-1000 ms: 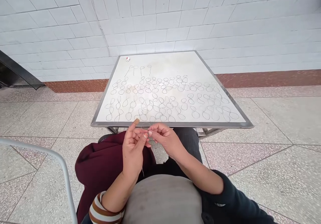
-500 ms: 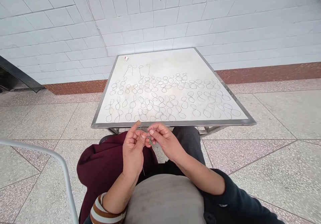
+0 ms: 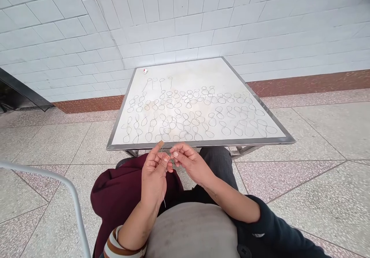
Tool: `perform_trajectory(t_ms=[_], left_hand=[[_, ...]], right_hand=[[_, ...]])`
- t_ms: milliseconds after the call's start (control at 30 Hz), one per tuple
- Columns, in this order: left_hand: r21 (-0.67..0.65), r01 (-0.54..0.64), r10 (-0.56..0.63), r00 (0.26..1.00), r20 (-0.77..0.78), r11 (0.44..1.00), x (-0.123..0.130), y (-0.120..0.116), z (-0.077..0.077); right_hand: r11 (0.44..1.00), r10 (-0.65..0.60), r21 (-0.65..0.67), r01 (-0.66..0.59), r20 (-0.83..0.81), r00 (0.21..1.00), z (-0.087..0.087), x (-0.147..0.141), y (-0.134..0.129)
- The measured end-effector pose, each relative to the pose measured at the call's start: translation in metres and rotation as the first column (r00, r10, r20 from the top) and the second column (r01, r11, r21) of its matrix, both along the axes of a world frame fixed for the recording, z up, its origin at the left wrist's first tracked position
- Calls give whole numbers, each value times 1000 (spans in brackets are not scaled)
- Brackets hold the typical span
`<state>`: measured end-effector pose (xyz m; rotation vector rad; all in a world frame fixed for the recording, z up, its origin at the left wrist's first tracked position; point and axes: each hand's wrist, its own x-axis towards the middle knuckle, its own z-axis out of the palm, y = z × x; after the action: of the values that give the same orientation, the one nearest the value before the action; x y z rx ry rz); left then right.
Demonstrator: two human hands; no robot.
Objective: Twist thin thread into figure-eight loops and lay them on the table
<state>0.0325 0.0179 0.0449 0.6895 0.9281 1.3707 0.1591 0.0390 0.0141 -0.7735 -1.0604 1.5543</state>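
Observation:
Between my two hands, just in front of the table's near edge, is a thin wire [image 3: 164, 198] bent partly into a loop. My left hand [image 3: 156, 169] pinches it between thumb and fingers, and a loose end hangs down past the palm. A tan covering wraps one of its fingertips. My right hand [image 3: 190, 163] pinches the same wire close by, with thumb against forefinger. The fingertips of both hands nearly touch, and the exact crossing of the wire there is too small to make out.
A white table [image 3: 190, 67] with a metal rim stands ahead against the tiled wall. Many wire figure-eight loops [image 3: 224, 128] lie on it in rows. A small red-and-white object [image 3: 145, 71] sits at its far left corner. A pale curved metal tube [image 3: 72, 190] is at my left.
The view has tilted slightly upward. Both hands stay close together on the wire, with only small finger movements; the hanging wire end shows a little longer below my left hand.

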Motion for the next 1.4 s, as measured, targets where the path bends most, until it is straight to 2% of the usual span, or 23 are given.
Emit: perform_trajectory(t_ms=[167, 300, 500, 700, 900, 1133, 1400], left_hand=[[-16, 8, -8, 1000, 23, 1000, -1, -1, -2], [-3, 40, -40, 999, 14, 999, -1, -1, -3], [-21, 77, -78, 996, -39, 997, 0, -3, 0], [-17, 76, -77, 996, -45, 997, 0, -4, 1], [-18, 89, -89, 995, -43, 996, 1, -5, 1], [-27, 84, -85, 994, -63, 996, 1, -5, -2], [-16, 107, -108, 988, -106, 994, 0, -6, -7]], right_hand=[[988, 45, -136, -70, -177, 983, -2, -2, -1], [981, 68, -156, -112, -263, 963, -5, -3, -1], [982, 126, -104, -156, -252, 959, -4, 1, 2], [985, 111, -102, -142, -263, 958, -4, 3, 2], [989, 39, -130, -69, -218, 975, -2, 3, 2], [997, 7, -78, -18, -141, 990, 3, 4, 3], [991, 40, -119, -68, -224, 974, 2, 4, 4]])
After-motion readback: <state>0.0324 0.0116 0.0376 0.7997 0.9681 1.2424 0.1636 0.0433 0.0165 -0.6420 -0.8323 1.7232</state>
